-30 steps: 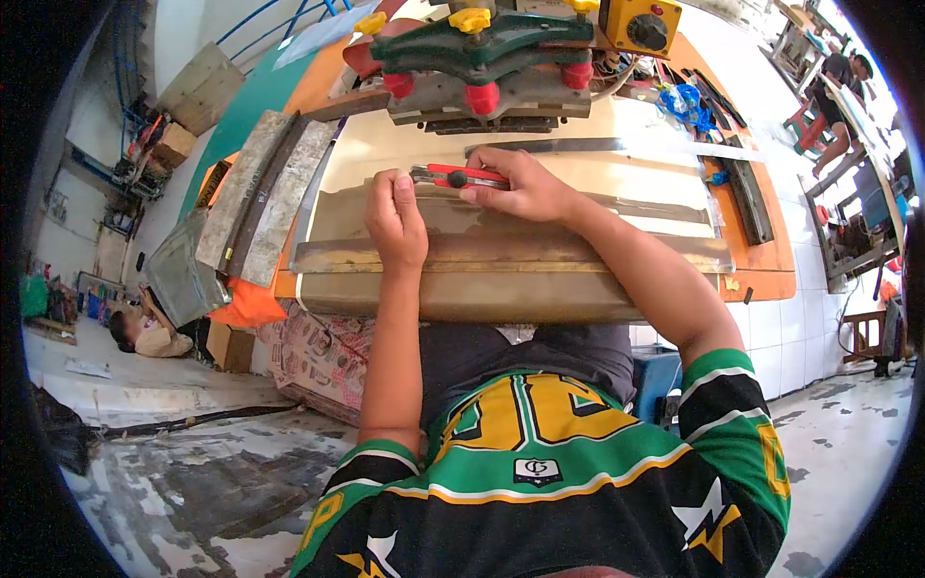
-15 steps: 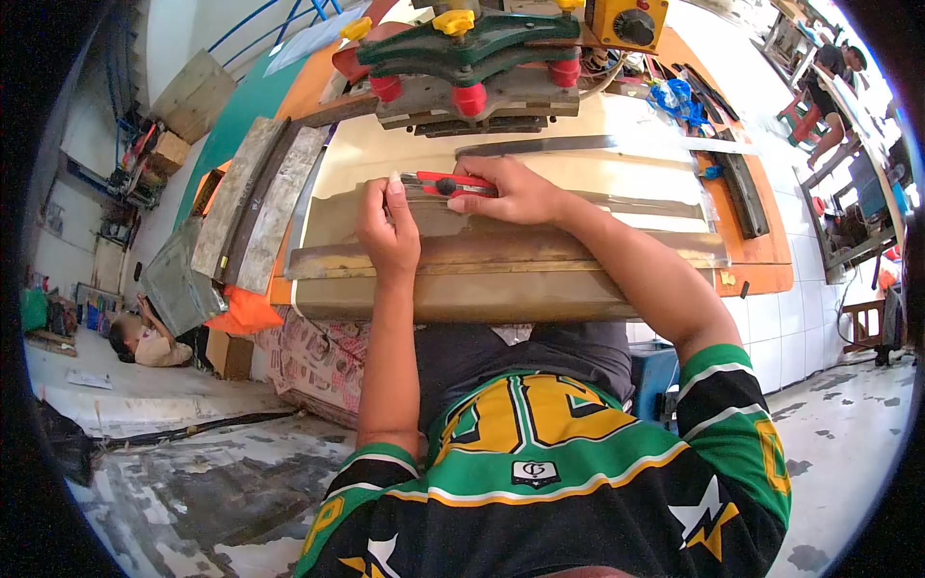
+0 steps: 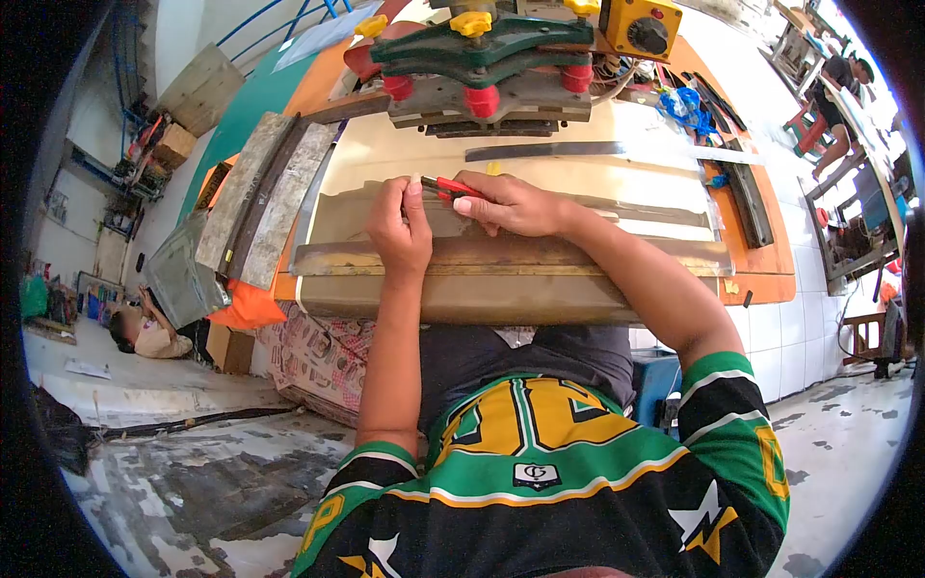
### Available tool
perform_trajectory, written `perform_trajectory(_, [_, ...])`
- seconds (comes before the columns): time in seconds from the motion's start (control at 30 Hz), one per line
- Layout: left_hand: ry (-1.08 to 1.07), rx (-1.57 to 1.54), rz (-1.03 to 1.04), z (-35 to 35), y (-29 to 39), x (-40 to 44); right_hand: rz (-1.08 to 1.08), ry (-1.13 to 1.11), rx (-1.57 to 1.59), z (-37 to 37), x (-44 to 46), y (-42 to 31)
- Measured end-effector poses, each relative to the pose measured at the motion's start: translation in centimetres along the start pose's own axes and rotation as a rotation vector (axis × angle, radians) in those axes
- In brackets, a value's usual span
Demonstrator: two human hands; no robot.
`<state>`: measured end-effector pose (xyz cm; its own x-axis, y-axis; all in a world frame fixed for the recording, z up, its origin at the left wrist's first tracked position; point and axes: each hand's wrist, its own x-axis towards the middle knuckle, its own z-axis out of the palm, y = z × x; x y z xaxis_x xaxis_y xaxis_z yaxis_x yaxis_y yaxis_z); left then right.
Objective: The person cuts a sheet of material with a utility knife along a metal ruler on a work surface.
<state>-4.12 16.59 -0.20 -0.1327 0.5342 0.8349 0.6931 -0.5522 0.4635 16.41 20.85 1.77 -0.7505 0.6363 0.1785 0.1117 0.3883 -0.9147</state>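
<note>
In my right hand (image 3: 520, 205) is a red and black utility knife (image 3: 450, 187), its tip pointing left. My left hand (image 3: 403, 229) is closed with the thumb up, close beside the tip of the knife. Whatever its fingers hold, if anything, is hidden. Both hands are over a cream sheet (image 3: 381, 144) with a brown-coated section. A long brown-stained bar (image 3: 501, 258) runs across the near side, below my hands. Beyond them lies a dark flat strip (image 3: 544, 150).
A green clamp frame (image 3: 482, 48) with yellow knobs and red feet stands behind the sheet. Worn boards (image 3: 279, 217) lie at left, a dark metal bar (image 3: 747, 202) at right. A yellow control box (image 3: 641, 27) sits at the back. Other people are at far left and far right.
The knife has turned in my right hand, and its tip has come away a little from my left fingers' grip. The view has shifted slightly, moving the table rightward.
</note>
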Motion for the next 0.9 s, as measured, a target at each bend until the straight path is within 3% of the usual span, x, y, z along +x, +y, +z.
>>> perform_trajectory(0.17, [-0.057,-0.015,-0.037,-0.2,-0.4,-0.5,0.078,-0.066,0.043,-0.5,0.2,0.7])
perform_trajectory(0.23, [-0.038,0.026,0.082,-0.2,0.0,-0.3,0.087,0.003,-0.025,-0.6,0.2,0.6])
perform_trajectory(0.37, [-0.045,-0.007,0.083,-0.1,-0.1,-0.5,0.123,0.026,-0.008,-0.3,0.4,1.0])
perform_trajectory(0.53, [-0.056,-0.027,0.040,0.0,-0.1,-0.8,0.058,0.063,-0.199,-0.2,0.8,1.7])
perform_trajectory(0.9, [-0.048,-0.037,0.068,-0.2,-0.1,-0.8,-0.060,0.099,-0.294,0.3,0.4,0.9])
